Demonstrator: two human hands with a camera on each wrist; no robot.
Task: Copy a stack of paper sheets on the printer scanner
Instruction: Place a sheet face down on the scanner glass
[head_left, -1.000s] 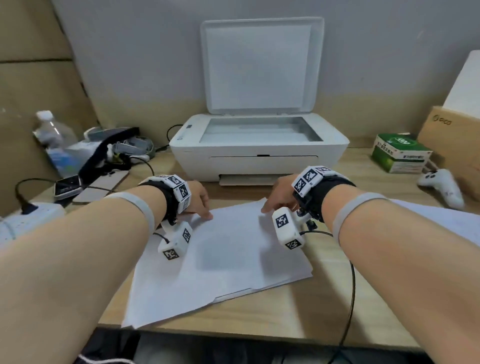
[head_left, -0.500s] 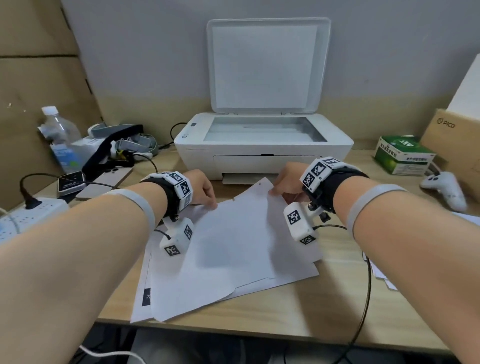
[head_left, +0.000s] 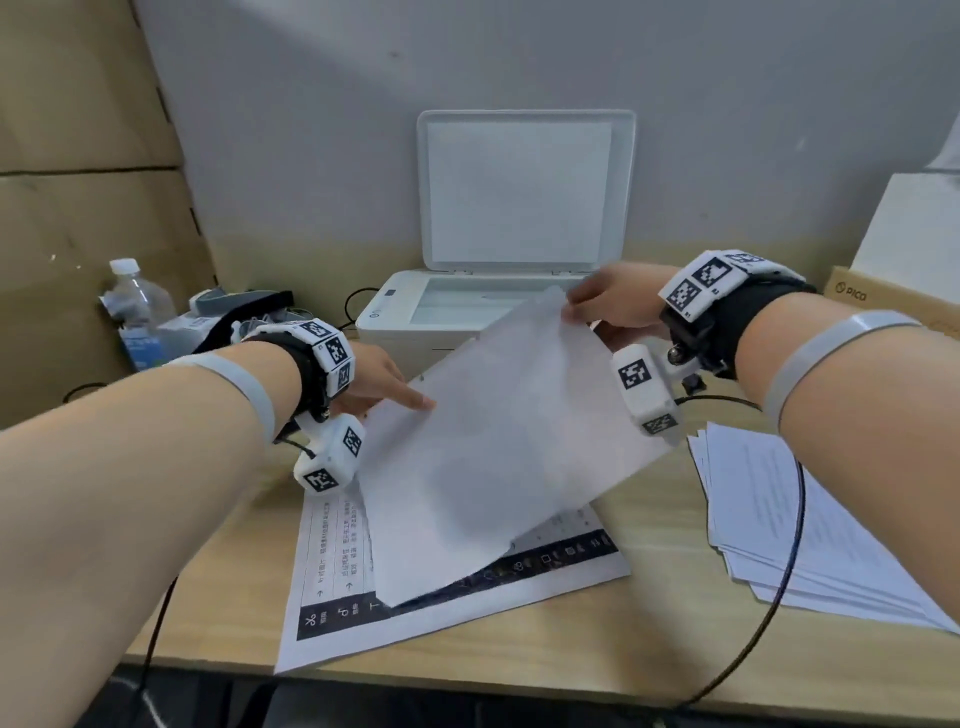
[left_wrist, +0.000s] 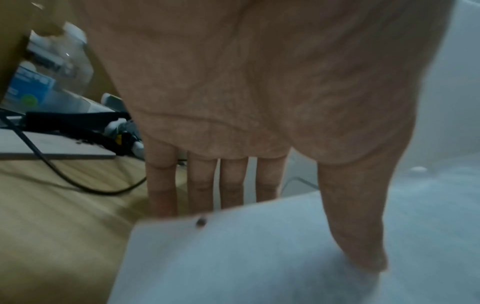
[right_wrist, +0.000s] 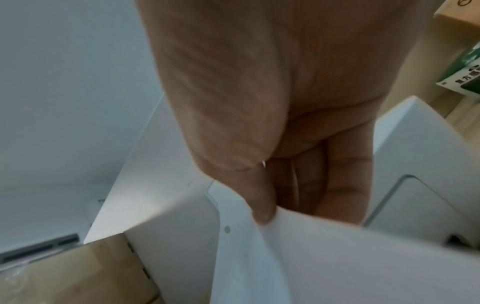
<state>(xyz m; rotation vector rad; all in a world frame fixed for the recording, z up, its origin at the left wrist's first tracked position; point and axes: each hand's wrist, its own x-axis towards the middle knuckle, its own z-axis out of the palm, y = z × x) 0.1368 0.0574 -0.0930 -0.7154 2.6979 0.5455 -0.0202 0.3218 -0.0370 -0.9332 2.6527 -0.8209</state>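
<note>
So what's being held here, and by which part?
A blank sheet: right hand pinches its far corner; left hand holds its left edge, thumb on top.

White paper and a white printer on pale wood.

The lifted sheet (head_left: 498, 441) is plain white; the page beneath (head_left: 441, 613) is white with black text and a dark band of icons. The printer (head_left: 395, 312) is white, the desk (head_left: 649, 644) light tan wood-grain. Wrist bands (head_left: 332, 353) carry black-and-white square markers. A bottle (head_left: 137, 317) has a blue label.
</note>
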